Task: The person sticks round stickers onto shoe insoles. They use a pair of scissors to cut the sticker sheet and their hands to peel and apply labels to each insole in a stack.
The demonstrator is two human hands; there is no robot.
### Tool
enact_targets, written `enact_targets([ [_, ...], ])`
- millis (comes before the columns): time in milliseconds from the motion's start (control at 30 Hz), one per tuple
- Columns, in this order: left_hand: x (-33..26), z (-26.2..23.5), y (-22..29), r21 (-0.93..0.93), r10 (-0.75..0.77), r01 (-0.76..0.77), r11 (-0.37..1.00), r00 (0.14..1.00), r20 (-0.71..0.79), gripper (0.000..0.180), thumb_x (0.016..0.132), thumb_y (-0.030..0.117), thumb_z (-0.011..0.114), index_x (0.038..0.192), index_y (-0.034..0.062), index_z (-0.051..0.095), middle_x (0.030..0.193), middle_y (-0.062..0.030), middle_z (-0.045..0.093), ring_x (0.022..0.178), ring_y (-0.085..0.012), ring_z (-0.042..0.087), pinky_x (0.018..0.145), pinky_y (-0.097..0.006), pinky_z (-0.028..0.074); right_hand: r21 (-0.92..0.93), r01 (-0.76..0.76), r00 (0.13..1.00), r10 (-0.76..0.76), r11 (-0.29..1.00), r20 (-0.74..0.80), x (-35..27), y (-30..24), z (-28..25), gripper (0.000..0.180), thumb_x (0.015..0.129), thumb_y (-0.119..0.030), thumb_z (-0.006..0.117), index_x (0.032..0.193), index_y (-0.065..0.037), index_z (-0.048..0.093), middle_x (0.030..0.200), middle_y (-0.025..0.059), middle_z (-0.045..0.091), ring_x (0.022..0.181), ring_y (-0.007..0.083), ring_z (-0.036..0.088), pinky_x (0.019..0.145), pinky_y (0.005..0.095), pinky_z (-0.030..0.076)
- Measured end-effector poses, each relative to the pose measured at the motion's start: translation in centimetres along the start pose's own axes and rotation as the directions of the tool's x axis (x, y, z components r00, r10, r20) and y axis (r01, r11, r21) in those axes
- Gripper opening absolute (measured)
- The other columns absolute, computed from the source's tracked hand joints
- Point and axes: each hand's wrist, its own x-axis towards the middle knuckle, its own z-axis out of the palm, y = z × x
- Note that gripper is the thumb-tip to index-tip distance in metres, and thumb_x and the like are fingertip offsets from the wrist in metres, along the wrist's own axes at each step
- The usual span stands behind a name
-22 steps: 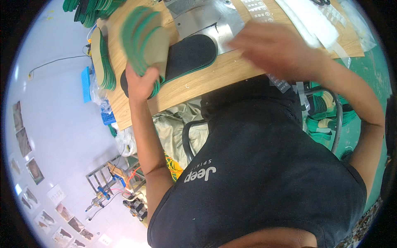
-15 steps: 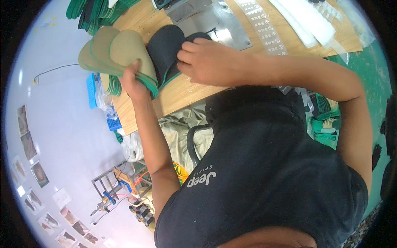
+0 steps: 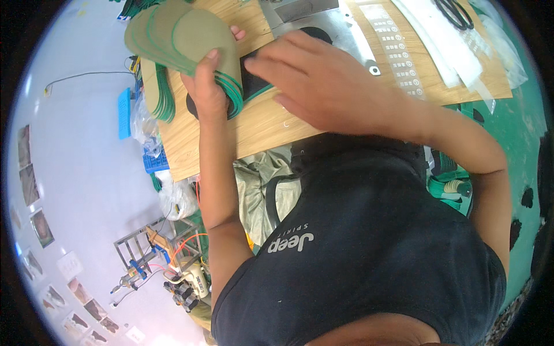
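Observation:
My left hand (image 3: 209, 95) is closed around a fanned stack of tan insoles (image 3: 202, 37) with green edges, its thumb on top and fingertips showing at the far side. Black insoles (image 3: 251, 86) lie on the wooden table, partly covered by the tan stack and my hands. Over them reaches my right hand (image 3: 329, 83), fingers stretched out and slightly apart, a little blurred. I see nothing held in it; whether it touches the black insole is unclear. Another black rounded piece (image 3: 318, 34) shows beyond my right hand, on the metal plate (image 3: 360, 43).
Another stack of tan insoles (image 3: 153, 86) sits at the table's left edge. To the right are a strip of clear printed stickers (image 3: 395, 49), white sheets (image 3: 433, 40) and black loops (image 3: 453, 12). A blue basket (image 3: 154, 163) and a metal-framed machine (image 3: 144, 254) stand beyond the table's left side.
My left hand has lifted and turned the tan stack slightly to the right, over the black insoles. My right hand has drawn nearer, its fingers straightening from a curled pose.

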Motion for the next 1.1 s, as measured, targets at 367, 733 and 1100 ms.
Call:
enact_targets([
  [367,0.2,-2.0,-0.1,0.207,-0.026,-0.011,0.978,0.984,0.174,0.072,0.077,0.041,0.077,0.125,-0.0036,0.046,0.112,-0.0138,0.06,0.1,-0.0199,0.059,0.088,-0.032,0.048,0.645,-0.425,0.898,0.386,0.635,0.212,3.4,3.5,4.8,0.048,0.087,-0.014,0.07,0.128,-0.001,0.049,0.094,0.015,0.065,0.088,0.0173,0.066,0.073,0.0285,0.054],
  [733,0.7,-4.7,0.0,0.341,-0.209,0.075,0.937,0.903,0.376,0.082,0.067,0.022,0.084,0.135,0.0005,0.043,0.117,-0.0097,0.06,0.106,-0.0203,0.059,0.093,-0.035,0.047,0.923,-0.381,0.903,0.236,0.054,0.359,3.7,5.1,4.2,0.07,0.084,0.002,0.065,0.14,-0.003,0.025,0.112,0.0105,0.056,0.1,0.0156,0.058,0.081,0.0292,0.051],
  [1100,1.3,-5.5,2.0,0.576,-0.173,-0.064,0.815,0.922,0.347,0.078,0.067,0.009,0.079,0.135,0.0004,0.044,0.121,-0.0098,0.056,0.113,-0.018,0.053,0.097,-0.033,0.042,0.838,-0.309,0.876,0.477,0.45,0.067,5.5,3.0,2.5,0.027,0.087,0.003,0.047,0.113,0.005,0.051,0.091,0.013,0.061,0.075,0.0145,0.062,0.061,0.0282,0.052],
])
